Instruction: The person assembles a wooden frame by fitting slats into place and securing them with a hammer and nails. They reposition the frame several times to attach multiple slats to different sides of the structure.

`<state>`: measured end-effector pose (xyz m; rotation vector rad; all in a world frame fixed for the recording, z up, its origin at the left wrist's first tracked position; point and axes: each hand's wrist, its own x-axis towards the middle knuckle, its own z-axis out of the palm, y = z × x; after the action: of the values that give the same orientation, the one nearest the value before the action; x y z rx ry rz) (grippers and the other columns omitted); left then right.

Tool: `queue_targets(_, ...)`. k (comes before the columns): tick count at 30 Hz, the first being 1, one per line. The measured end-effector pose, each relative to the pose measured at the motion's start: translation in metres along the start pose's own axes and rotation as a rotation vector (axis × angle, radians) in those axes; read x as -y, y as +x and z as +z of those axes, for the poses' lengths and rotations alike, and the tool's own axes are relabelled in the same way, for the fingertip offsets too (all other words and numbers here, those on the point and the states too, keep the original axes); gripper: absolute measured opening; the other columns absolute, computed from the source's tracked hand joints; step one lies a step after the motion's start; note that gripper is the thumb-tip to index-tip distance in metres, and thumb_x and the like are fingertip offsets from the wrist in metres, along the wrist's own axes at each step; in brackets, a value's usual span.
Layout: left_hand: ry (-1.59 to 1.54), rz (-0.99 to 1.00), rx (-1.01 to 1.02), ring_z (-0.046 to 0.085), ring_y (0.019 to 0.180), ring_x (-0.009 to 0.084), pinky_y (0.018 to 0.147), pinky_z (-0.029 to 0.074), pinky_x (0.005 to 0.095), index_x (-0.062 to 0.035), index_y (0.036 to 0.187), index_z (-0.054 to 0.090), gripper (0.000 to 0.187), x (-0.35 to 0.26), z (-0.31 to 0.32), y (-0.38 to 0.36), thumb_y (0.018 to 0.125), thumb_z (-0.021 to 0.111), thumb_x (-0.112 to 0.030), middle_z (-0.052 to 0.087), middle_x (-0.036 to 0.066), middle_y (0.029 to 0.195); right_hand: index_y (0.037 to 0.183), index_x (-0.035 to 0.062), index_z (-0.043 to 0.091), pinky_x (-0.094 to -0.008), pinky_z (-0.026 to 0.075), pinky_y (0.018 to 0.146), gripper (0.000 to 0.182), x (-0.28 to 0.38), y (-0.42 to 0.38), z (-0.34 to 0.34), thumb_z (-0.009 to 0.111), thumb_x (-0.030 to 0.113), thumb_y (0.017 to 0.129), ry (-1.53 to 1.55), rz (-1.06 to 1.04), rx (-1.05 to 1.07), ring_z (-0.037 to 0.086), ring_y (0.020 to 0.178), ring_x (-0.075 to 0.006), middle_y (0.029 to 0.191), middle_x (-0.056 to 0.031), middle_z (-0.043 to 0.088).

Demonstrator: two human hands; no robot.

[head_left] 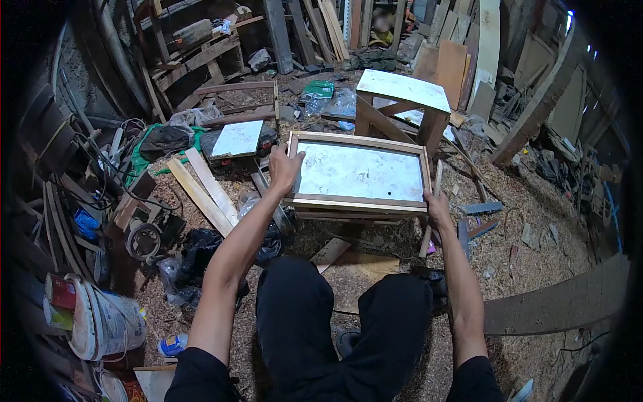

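Observation:
A rectangular wooden frame lies in front of my knees, its long sides running left to right. Within its border shows a white, scuffed surface with dark marks and one small black spot. My left hand is closed around the frame's left side, thumb over the edge. At the lower right corner, the fingers of my right hand wrap the other short side, partly hidden behind it. Wooden boards show just under the front rail.
Behind the frame stands a white-topped wooden stool. A smaller white-topped piece is at the left, near loose planks. Wood shavings cover the floor. A white bucket stands at lower left, and a long dark board lies at right.

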<state>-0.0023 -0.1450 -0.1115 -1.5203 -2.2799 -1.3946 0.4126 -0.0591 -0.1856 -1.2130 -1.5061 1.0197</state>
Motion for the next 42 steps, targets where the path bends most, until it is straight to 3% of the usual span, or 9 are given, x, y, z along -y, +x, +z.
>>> queue_targets(5, -0.016, 0.041, -0.007, 0.056, 0.089, 0.0381, 0.079, 0.044, 0.0435, 0.0061, 0.097, 0.060, 0.045, 0.010, 0.003, 0.005, 0.075, 0.066, -0.032, 0.058, 0.022, 0.095, 0.120, -0.0052, 0.051, -0.0287, 0.045, 0.081, 0.042, 0.012, -0.005, 0.003, 0.059, 0.021, 0.088, 0.014, 0.021, 0.000, 0.057, 0.089, -0.0155, 0.102, -0.0098, 0.062)
queue_targets(8, -0.468, -0.317, 0.317, 0.060, 0.092, 0.0250, 0.081, 0.046, 0.0356, 0.0017, 0.104, 0.060, 0.040, 0.024, -0.002, 0.018, 0.090, 0.048, -0.034, 0.063, 0.014, 0.099, 0.117, -0.0026, 0.055, -0.0299, 0.046, 0.078, 0.040, -0.001, 0.002, 0.002, 0.060, 0.024, 0.087, 0.037, 0.008, 0.002, 0.059, 0.086, -0.0168, 0.098, -0.0090, 0.064)
queue_targets(11, -0.916, -0.771, 0.514, 0.059, 0.075, 0.0171, 0.067, 0.046, 0.0302, -0.0026, 0.112, 0.057, 0.036, 0.024, -0.014, 0.006, 0.090, 0.051, -0.031, 0.062, 0.007, 0.091, 0.115, -0.0020, 0.056, -0.0309, 0.045, 0.078, 0.041, -0.027, 0.021, -0.001, 0.062, 0.027, 0.086, -0.033, 0.028, -0.017, 0.059, 0.086, -0.0185, 0.095, -0.0104, 0.065)
queue_targets(13, -0.488, -0.413, 0.497, 0.058, 0.075, 0.0163, 0.067, 0.047, 0.0294, -0.0015, 0.111, 0.057, 0.038, 0.023, -0.011, -0.002, 0.086, 0.059, -0.030, 0.063, 0.008, 0.090, 0.116, -0.0031, 0.055, -0.0288, 0.045, 0.078, 0.041, -0.023, 0.025, -0.001, 0.061, 0.025, 0.087, -0.051, 0.019, -0.010, 0.057, 0.086, -0.0155, 0.096, -0.0082, 0.063)
queue_targets(25, -0.434, 0.045, 0.448, 0.062, 0.080, 0.0203, 0.074, 0.047, 0.0318, 0.0051, 0.109, 0.057, 0.052, -0.056, -0.023, 0.061, 0.070, 0.075, -0.024, 0.066, 0.016, 0.090, 0.111, 0.0011, 0.056, -0.0286, 0.045, 0.072, 0.028, 0.003, -0.003, -0.024, 0.058, 0.018, 0.089, 0.038, 0.025, -0.041, 0.056, 0.078, -0.0141, 0.089, -0.0045, 0.062)
queue_targets(29, -0.379, 0.412, 0.412, 0.062, 0.089, 0.0265, 0.078, 0.047, 0.0363, 0.0000, 0.117, 0.053, 0.059, -0.115, -0.031, 0.096, 0.068, 0.076, -0.024, 0.064, 0.019, 0.099, 0.106, 0.0023, 0.060, -0.0337, 0.045, 0.067, 0.025, 0.091, 0.000, -0.030, 0.056, 0.019, 0.088, -0.309, -0.308, -0.388, 0.058, 0.070, -0.0211, 0.074, -0.0115, 0.061)
queue_targets(35, -0.082, 0.756, 0.457, 0.057, 0.095, 0.0355, 0.079, 0.045, 0.0423, -0.0136, 0.120, 0.051, 0.058, -0.194, -0.048, 0.107, 0.067, 0.076, -0.017, 0.061, 0.016, 0.104, 0.101, 0.0066, 0.067, -0.0229, 0.034, 0.043, 0.033, 0.185, 0.053, -0.001, 0.060, 0.036, 0.087, -0.026, -0.176, -0.158, 0.042, 0.049, -0.0056, 0.069, 0.0022, 0.059)
queue_targets(37, 0.014, 0.765, 0.598, 0.058, 0.097, 0.0338, 0.081, 0.046, 0.0417, -0.0157, 0.120, 0.052, 0.057, -0.195, -0.042, 0.102, 0.068, 0.075, -0.015, 0.061, 0.015, 0.104, 0.101, 0.0021, 0.068, -0.0265, 0.044, 0.061, 0.049, 0.225, 0.040, 0.017, 0.065, 0.047, 0.080, 0.062, 0.028, -0.112, 0.056, 0.066, -0.0120, 0.075, -0.0038, 0.065)
queue_targets(42, 0.153, 0.982, 0.611, 0.061, 0.090, 0.0314, 0.075, 0.051, 0.0393, -0.0182, 0.119, 0.055, 0.046, -0.153, -0.012, 0.075, 0.075, 0.069, -0.020, 0.060, 0.010, 0.107, 0.103, 0.0019, 0.068, -0.0270, 0.046, 0.064, 0.060, 0.203, 0.061, 0.056, 0.074, 0.051, 0.068, 0.035, -0.016, -0.077, 0.060, 0.068, -0.0143, 0.078, -0.0064, 0.066)
